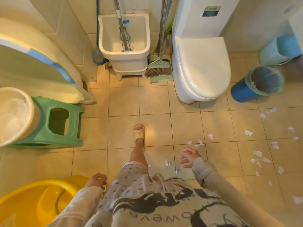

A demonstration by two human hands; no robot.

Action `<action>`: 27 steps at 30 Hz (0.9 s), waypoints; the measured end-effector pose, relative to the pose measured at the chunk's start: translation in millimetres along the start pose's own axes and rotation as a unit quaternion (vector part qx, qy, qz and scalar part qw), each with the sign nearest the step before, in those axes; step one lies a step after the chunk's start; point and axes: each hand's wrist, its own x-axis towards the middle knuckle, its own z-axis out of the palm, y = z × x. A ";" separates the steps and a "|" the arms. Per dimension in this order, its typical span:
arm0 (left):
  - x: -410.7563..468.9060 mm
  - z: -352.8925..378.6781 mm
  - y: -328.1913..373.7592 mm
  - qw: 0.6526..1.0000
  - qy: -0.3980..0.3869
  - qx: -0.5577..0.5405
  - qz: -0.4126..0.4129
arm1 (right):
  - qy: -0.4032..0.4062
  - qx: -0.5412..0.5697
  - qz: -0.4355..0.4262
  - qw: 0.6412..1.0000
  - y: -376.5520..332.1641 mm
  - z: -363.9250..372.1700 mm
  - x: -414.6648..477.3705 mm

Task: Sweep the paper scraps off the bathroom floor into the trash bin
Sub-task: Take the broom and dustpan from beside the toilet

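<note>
Several white paper scraps (248, 132) lie scattered over the tan floor tiles on the right side. A blue trash bin (257, 83) with a clear liner stands to the right of the toilet. A green broom (158, 67) and its dustpan (161, 77) lean in the gap between the mop sink and the toilet. My right hand (188, 157) hangs over the floor near the closest scraps, fingers loosely curled, holding nothing. My left hand (96, 179) hangs by my hip, loosely curled, holding nothing.
A white toilet (201, 68) stands at the back right. A mop sink (124, 45) with a mop in it sits at the back centre. A green stool (54, 123) carrying a white basin is on the left, a yellow tub (39, 200) at the lower left, and a light blue bin (278, 51) at the far right.
</note>
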 end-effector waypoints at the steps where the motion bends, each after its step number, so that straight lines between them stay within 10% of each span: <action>1: 45.7 -16.3 -15.7 0.998 0.032 0.043 -0.022 | 0.006 0.007 0.006 1.000 -9.7 0.6 3.3; 8: 258.1 -65.3 47.5 0.946 -0.027 0.321 0.023 | 0.018 0.024 0.070 0.997 -67.2 -1.7 22.4; 18: 295.9 -27.1 255.0 0.966 -0.077 0.214 0.122 | 0.080 0.048 0.130 0.987 -125.2 -34.8 51.4; 27: 315.1 0.8 287.2 0.977 -0.065 0.192 0.071 | 0.049 -0.016 0.086 0.995 -248.5 -63.2 87.5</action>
